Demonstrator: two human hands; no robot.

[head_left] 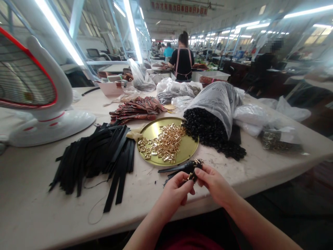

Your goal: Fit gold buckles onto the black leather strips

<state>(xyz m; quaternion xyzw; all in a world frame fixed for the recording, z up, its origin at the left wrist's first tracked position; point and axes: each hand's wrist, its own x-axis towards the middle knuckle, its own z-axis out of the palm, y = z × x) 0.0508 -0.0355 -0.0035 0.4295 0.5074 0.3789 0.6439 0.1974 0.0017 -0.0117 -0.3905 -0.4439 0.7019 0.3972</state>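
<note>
Just above the table's front edge, my left hand (174, 194) and my right hand (213, 180) meet, both closed on a short black strap (195, 173) with gold-coloured metal hardware on it. Fingers cover much of the strap, so its full shape is hidden. Behind my hands, several black strips (173, 169) lie on the tabletop. Beyond them stands a round gold tray (191, 149) with a heap of gold buckles (170, 142). A large pile of black strips (93, 152) spreads to the left of the tray.
A translucent plastic bag (212, 100) spills small black pieces (208, 128) right of the tray. Reddish-brown strips (137, 107) lie behind it. A white fan (52, 121) stands at left, a bag of metal parts (277, 139) at right. A person (183, 59) stands farther back.
</note>
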